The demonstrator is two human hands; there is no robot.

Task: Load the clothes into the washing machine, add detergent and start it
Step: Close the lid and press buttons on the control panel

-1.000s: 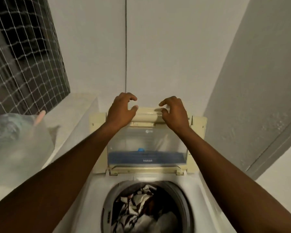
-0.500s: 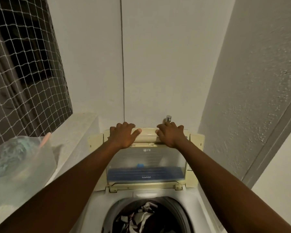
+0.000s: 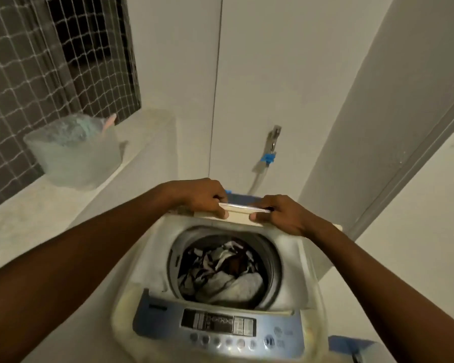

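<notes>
A white top-loading washing machine (image 3: 147,260) stands below me with its drum open. Black-and-white and pale clothes (image 3: 220,268) lie inside the drum. Its cream folding lid (image 3: 243,214) is tilted over the back of the opening. My left hand (image 3: 202,195) grips the lid's front edge on the left, and my right hand (image 3: 283,213) grips it on the right. The blue control panel (image 3: 218,328) with display and buttons is at the near edge.
A clear plastic tub (image 3: 74,155) with greenish contents sits on a ledge (image 3: 24,221) at the left, below a netted window (image 3: 37,48). A wall tap (image 3: 273,138) with a hose is behind the machine. A wall closes in on the right.
The lid stood upright at the back with my hands on its top edge; now both hands have pulled it forward and down over the opening. My view has dropped toward the control panel.
</notes>
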